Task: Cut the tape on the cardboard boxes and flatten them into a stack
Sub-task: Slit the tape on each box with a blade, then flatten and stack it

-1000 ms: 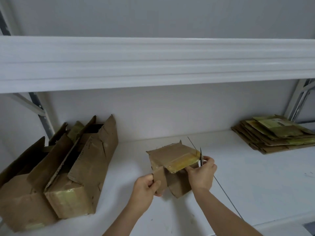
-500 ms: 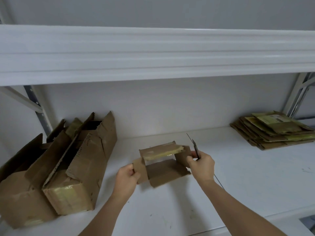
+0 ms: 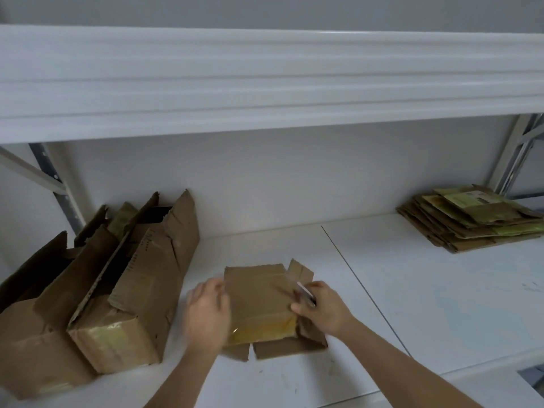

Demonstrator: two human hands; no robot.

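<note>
The box (image 3: pixel 259 301) lies collapsed flat on the white shelf (image 3: pixel 441 304), at 6 o'clock from frame centre, its broad face up. A glossy yellowish band of tape (image 3: pixel 262 329) runs along its near edge, and short flaps stick out at 5 and 7 o'clock from that edge and at 1 o'clock from the far corner. The left hand (image 3: pixel 207 315) rests on the box's 9 o'clock side, palm down, fingers laid fairly straight over the edge and pressing it (the hand is motion-blurred, so finer finger detail is not readable). The right hand (image 3: pixel 322 309) sits at the box's 3 o'clock side, fingers curled, pinching a thin blade (image 3: pixel 304 293) against the cardboard; the blade shows as a pale sliver pointing toward 11 o'clock, its tip over the box's top face. At 9 o'clock from the flattened box stand two uncut boxes (image 3: pixel 97 290), upright, flaps open and ragged, touching each other; the nearer one carries yellowish tape across its front. At 2 o'clock, well apart, a stack (image 3: pixel 474 219) of flattened cardboard lies at the back right of the shelf, a greenish label on its top piece. A thin dark seam (image 3: pixel 365 290) crosses the shelf surface just right of the right hand. An upper shelf (image 3: pixel 265 83) spans the frame at 12 o'clock.
</note>
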